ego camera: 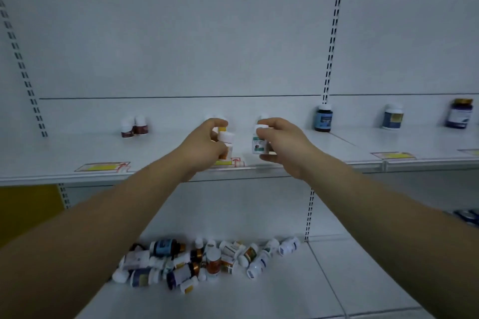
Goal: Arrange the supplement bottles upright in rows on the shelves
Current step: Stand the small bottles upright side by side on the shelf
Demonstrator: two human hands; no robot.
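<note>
Gripping a white bottle in the left hand over the upper shelf | right hand clutching a green-labelled bottle alongside | loose bottles lying heaped below.

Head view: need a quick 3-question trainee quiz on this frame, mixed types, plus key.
1. True or false: left hand grips the orange-label bottle, right hand the green-label bottle, both above the upper shelf.
2. The pile of toppled bottles lies on: A) upper shelf B) lower shelf C) floor.
3. Fill in: the two dark red bottles stand ____.
Key: 1 true; 2 B; 3 upright.
</note>
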